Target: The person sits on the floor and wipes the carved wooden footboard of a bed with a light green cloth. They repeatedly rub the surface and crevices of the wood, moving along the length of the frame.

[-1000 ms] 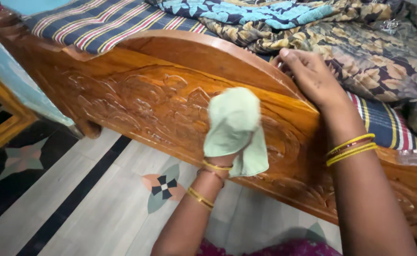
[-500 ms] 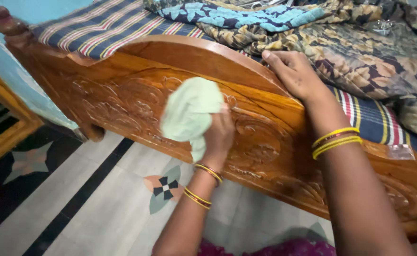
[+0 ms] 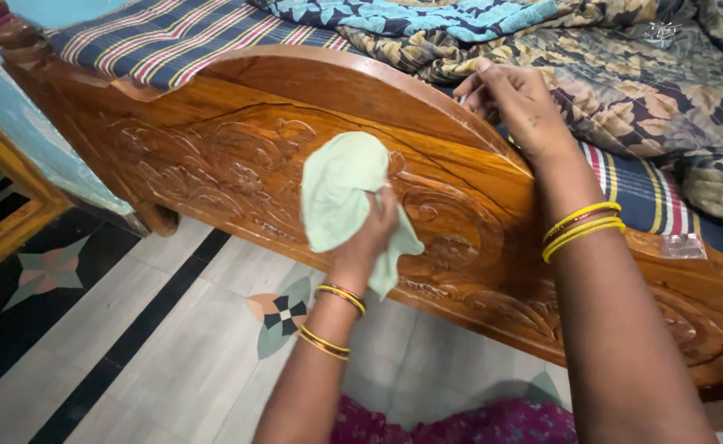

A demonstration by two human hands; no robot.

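My left hand [image 3: 367,238] grips a pale green cloth [image 3: 341,187] and presses it against the carved front of a wooden bed footboard [image 3: 230,156]. The cloth covers most of my fingers and hangs down past my wrist. My right hand [image 3: 513,103] rests on the curved top edge of the footboard, fingers bent over it toward the bedding. Yellow bangles circle both wrists.
A striped mattress [image 3: 164,37] lies behind the footboard, with a crumpled leaf-patterned blanket [image 3: 624,82] on it. A turned wooden bedpost [image 3: 4,33] stands at the far left. The tiled floor [image 3: 131,329] has dark stripes and a flower motif. Yellow wooden furniture [image 3: 0,222] sits at the left edge.
My left hand has carried the cloth leftward across the carved panel, then slightly back right and down. My right hand stays on the top edge.
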